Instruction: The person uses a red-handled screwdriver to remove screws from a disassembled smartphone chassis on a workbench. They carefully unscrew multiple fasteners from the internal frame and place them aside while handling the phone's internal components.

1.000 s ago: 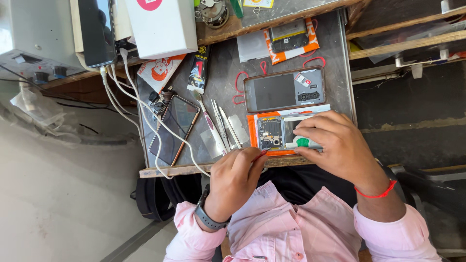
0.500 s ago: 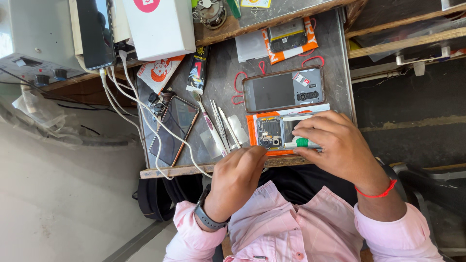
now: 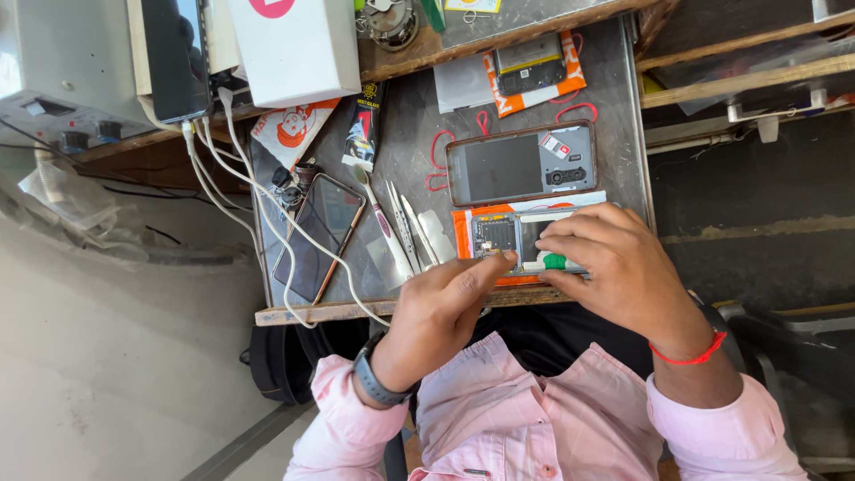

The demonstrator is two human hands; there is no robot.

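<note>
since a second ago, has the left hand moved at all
Yes. The left hand has moved up from the table's front edge toward the opened phone; its fingers now touch the phone's near end.

- Even, soft daylight lit my tabletop [image 3: 614, 116]; nothing was dim.
- Shadows stayed faint, darkest under the bench at right.
- Mild glare sat on the dark phone screens.
- My fingers [image 3: 570, 233] looked sharp, edges slightly stretched.
</note>
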